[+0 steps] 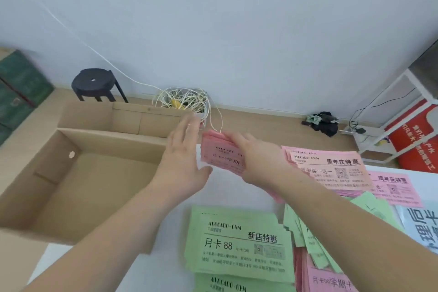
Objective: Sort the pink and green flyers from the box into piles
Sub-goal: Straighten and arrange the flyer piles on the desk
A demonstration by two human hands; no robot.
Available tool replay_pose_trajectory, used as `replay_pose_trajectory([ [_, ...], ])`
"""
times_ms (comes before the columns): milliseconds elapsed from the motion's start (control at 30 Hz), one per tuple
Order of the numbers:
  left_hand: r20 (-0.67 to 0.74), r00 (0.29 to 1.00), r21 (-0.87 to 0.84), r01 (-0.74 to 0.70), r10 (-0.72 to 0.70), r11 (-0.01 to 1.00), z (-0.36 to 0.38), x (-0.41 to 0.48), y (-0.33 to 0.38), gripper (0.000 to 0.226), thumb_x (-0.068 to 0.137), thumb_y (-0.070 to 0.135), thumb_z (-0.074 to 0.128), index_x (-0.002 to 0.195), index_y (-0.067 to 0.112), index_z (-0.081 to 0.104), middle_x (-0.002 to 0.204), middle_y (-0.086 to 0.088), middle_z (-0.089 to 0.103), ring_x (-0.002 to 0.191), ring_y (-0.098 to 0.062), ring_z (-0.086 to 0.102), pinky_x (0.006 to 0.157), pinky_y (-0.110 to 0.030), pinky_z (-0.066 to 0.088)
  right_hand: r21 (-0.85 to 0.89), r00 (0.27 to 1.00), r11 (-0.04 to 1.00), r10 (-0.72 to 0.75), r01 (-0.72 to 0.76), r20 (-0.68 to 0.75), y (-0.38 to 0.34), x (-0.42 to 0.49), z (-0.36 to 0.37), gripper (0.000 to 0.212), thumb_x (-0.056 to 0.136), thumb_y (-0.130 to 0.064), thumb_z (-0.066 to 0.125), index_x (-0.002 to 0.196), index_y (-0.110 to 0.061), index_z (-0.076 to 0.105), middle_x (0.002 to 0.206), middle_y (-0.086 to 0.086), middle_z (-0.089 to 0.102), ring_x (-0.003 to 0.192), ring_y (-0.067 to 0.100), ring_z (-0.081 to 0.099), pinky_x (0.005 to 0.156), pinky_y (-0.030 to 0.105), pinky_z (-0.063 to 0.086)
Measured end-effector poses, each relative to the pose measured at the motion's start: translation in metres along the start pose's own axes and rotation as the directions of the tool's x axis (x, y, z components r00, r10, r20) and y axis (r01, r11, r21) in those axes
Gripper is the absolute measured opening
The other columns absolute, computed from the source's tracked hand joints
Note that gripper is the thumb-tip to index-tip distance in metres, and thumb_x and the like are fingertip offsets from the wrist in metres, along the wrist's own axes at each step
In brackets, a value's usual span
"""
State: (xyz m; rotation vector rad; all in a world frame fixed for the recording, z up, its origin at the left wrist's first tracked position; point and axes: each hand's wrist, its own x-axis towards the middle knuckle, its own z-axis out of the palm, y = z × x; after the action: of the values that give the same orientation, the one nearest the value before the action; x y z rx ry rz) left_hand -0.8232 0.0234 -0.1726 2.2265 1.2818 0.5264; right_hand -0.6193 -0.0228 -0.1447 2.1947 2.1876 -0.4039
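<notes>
Pink flyers in hand (221, 159): a stack you hold above the far side of the white table (237, 194), just right of the box, between your two hands
Right hand (251, 156): your fingers curl over the stack's top edge and clamp it; your palm covers its right part
Left hand (182, 154): fingers straight and close together, thumb spread, palm turned to the stack's left edge; you cannot tell whether it touches the paper
Writing on the held stack: "AVOCADO" in part, then a blurred line starting 月卡; the rest sits behind your right hand
Box (111, 131): open brown cardboard on your left, its near right corner hidden by your left forearm
Green pile (237, 242): flat on the table in front of you, reading "AVOCADO GYM", 新店特惠, 月卡 88; the small print is too soft to read
Pink pile (331, 168): just right of your right hand, reading 周年庆特惠 and 月卡买一送一 beside a QR code
Mixed heap (308, 244): green and pink sheets fanned out, partly under your right forearm, text mostly covered
Pale sheet (422, 223): large dark characters, cut off by the right edge
Red bag (414, 144): on the floor by a white shelf, white writing too blurred to read
</notes>
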Motion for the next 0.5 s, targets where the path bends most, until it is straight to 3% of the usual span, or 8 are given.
replay_pose_trajectory([
  [33, 0.060, 0.998, 0.117, -0.032, 0.025, 0.993, 0.001, -0.001, -0.006, 0.111, 0.078, 0.032, 0.084, 0.161, 0.034, 0.010, 0.170, 0.001, 0.009, 0.156, -0.019, 0.006, 0.125, -0.035, 0.020, -0.064, 0.998, 0.997, -0.047, 0.049, 0.033, -0.005, 0.007, 0.008, 0.092, 0.083, -0.018, 0.069, 0.152, -0.047, 0.016, 0.133, -0.009, 0.052, 0.100, 0.027, 0.067, 0.065, 0.033, 0.048],
  [100, 0.183, 0.983, 0.284, -0.061, 0.008, 0.957, 0.006, -0.001, -0.016, 0.099, 0.078, 0.036, 0.080, 0.156, 0.030, 0.020, 0.163, 0.000, 0.024, 0.152, -0.027, 0.018, 0.121, -0.043, 0.033, -0.108, 0.991, 0.988, -0.102, 0.111, 0.085, -0.013, 0.016, 0.026, 0.090, 0.082, -0.013, 0.067, 0.154, -0.040, 0.021, 0.133, -0.010, 0.051, 0.102, 0.026, 0.066, 0.063, 0.032, 0.043],
  [167, 0.253, 0.966, 0.404, -0.048, -0.061, 0.914, 0.012, -0.001, -0.018, 0.072, 0.084, 0.035, 0.071, 0.147, 0.025, 0.037, 0.145, 0.001, 0.043, 0.137, -0.026, 0.041, 0.108, -0.041, 0.042, -0.105, 0.980, 0.981, -0.147, 0.162, 0.133, -0.017, 0.021, 0.044, 0.082, 0.080, -0.008, 0.064, 0.150, -0.030, 0.029, 0.133, -0.008, 0.053, 0.106, 0.026, 0.063, 0.068, 0.035, 0.047],
  [233, 0.277, 0.956, 0.519, -0.061, -0.100, 0.853, 0.019, 0.001, -0.013, 0.046, 0.091, 0.036, 0.063, 0.132, 0.024, 0.048, 0.129, 0.003, 0.049, 0.125, -0.023, 0.048, 0.098, -0.038, 0.043, -0.090, 0.967, 0.971, -0.208, 0.222, 0.148, -0.014, 0.021, 0.059, 0.073, 0.080, -0.005, 0.062, 0.145, -0.024, 0.036, 0.130, -0.006, 0.056, 0.106, 0.026, 0.062, 0.075, 0.037, 0.049],
  [400, 0.339, 0.929, 0.522, -0.054, -0.149, 0.851, 0.029, 0.014, -0.001, 0.030, 0.095, 0.032, 0.059, 0.122, 0.026, 0.048, 0.111, 0.003, 0.059, 0.111, -0.024, 0.060, 0.073, -0.035, 0.044, 0.054, 0.975, 0.976, -0.215, 0.211, 0.065, 0.000, 0.022, 0.064, 0.057, 0.086, -0.012, 0.063, 0.137, -0.026, 0.043, 0.126, -0.005, 0.058, 0.110, 0.025, 0.061, 0.080, 0.041, 0.052],
  [500, 0.373, 0.910, 0.568, -0.069, -0.182, 0.820, 0.031, 0.017, 0.000, 0.020, 0.098, 0.030, 0.056, 0.116, 0.027, 0.049, 0.090, 0.006, 0.049, 0.101, -0.026, 0.064, 0.070, -0.035, 0.044, -0.050, 0.991, 0.993, -0.103, 0.108, 0.080, 0.025, 0.015, 0.059, 0.047, 0.091, -0.036, 0.066, 0.134, -0.032, 0.050, 0.125, -0.006, 0.056, 0.117, 0.022, 0.056, 0.093, 0.039, 0.048],
])
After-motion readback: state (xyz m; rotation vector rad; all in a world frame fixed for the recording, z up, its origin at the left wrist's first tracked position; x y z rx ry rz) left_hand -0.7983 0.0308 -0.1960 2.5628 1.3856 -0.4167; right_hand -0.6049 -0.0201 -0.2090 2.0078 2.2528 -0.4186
